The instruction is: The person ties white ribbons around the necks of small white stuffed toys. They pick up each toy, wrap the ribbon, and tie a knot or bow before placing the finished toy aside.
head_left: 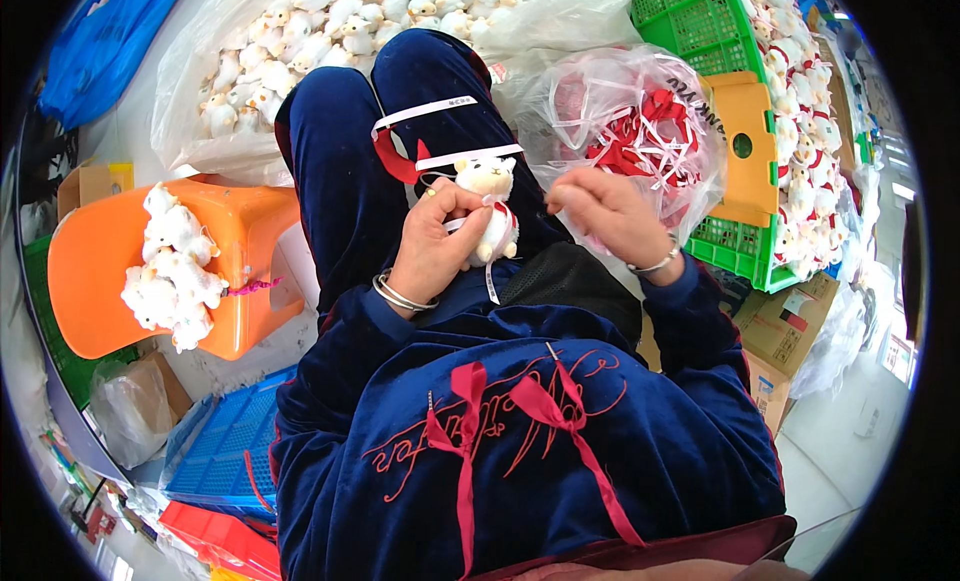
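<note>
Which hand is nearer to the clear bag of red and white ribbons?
Right. The right hand sits against the front of the ribbon bag, while the left hand is farther left over the lap, holding a small white plush toy.

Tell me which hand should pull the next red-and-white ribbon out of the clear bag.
Right. The right hand sits beside the ribbon bag and looks free, while the left hand grips the small white plush toy.
</note>
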Demonstrator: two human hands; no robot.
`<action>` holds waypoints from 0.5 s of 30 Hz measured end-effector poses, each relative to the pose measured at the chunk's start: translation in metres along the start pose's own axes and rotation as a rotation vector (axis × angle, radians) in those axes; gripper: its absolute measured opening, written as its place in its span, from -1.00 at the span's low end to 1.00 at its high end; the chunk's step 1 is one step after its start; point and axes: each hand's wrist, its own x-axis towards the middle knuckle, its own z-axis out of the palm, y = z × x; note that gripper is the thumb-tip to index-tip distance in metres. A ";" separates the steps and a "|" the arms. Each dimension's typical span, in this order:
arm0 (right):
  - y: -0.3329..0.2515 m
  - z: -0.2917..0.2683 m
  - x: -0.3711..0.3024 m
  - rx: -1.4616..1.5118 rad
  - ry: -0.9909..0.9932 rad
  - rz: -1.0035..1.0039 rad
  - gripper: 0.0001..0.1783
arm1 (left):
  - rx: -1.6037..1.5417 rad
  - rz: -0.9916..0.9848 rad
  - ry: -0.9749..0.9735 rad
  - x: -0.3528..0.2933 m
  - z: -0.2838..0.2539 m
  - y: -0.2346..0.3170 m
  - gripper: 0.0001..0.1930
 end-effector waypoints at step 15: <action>0.032 0.038 0.027 0.463 -0.206 0.169 -0.79 | 0.196 0.185 -0.003 0.000 0.005 -0.001 -0.91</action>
